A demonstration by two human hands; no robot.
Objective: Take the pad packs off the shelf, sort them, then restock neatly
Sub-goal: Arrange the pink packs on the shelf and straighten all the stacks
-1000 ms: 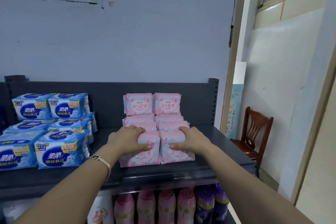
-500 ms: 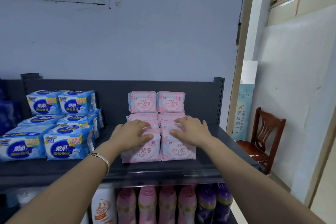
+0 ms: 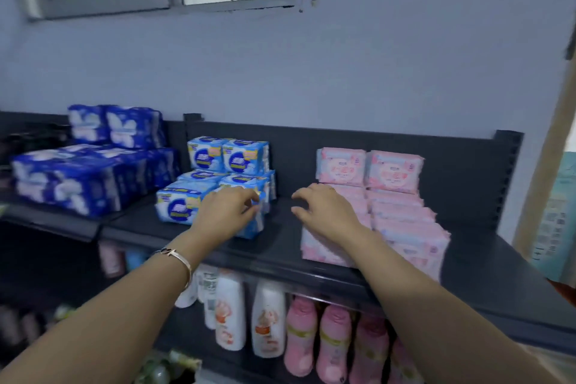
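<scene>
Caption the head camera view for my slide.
Left hand at the light-blue pad packs, right hand over the pink pad packs, dark shelf.

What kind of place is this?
Most likely a small shop: dark metal shelving carries sorted stacks of pink pad packs and blue pad packs, with rows of bottles on the shelf below.

The left hand [image 3: 229,212] is off the pink packs [image 3: 402,224], now at the light-blue packs [image 3: 184,206]; the right hand [image 3: 324,207] shifts to their left edge, fingers spread
</scene>
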